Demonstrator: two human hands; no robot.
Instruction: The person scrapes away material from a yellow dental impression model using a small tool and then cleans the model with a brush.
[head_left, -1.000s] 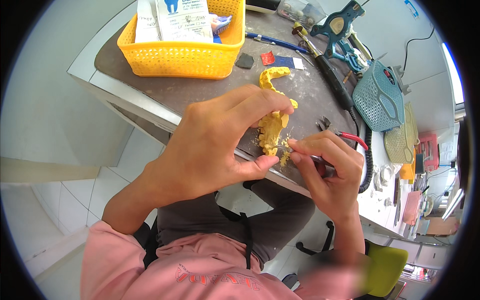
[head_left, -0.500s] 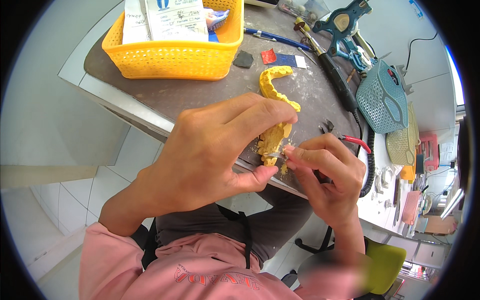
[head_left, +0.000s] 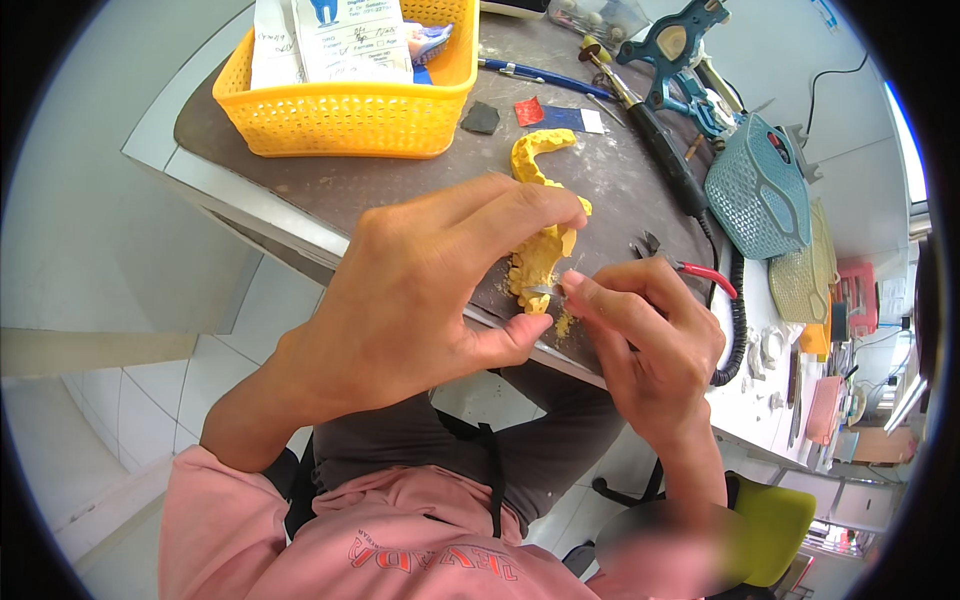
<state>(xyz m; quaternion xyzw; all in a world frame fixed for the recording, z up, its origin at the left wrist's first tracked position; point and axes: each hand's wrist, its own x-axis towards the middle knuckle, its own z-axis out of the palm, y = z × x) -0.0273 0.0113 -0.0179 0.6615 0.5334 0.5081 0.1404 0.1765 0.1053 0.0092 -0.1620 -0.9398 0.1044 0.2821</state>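
Observation:
My left hand [head_left: 415, 275] grips a yellow dental cast [head_left: 537, 262] at the table's front edge, its thumb at the near end and its fingers over the far part. Opposite, my right hand [head_left: 655, 345] pinches a small knife [head_left: 541, 290], whose short silvery blade rests against the cast's tooth row. The handle is mostly hidden inside that fist. Beyond my left fingers lies a second curved yellow dental cast [head_left: 527, 152], partly covered by them. Yellow shavings [head_left: 563, 326] are scattered beside the held cast.
A yellow basket [head_left: 350, 125] with papers stands at the far left. Red-handled pliers [head_left: 708, 277], a black handpiece [head_left: 672, 165] with a coiled cord, and a blue-grey basket [head_left: 757, 190] are on the right. A blue articulator [head_left: 672, 60] stands at the back.
The blade and my right fingertips have moved slightly farther up along the cast. My left hand keeps its hold, and the whole view has shifted a little.

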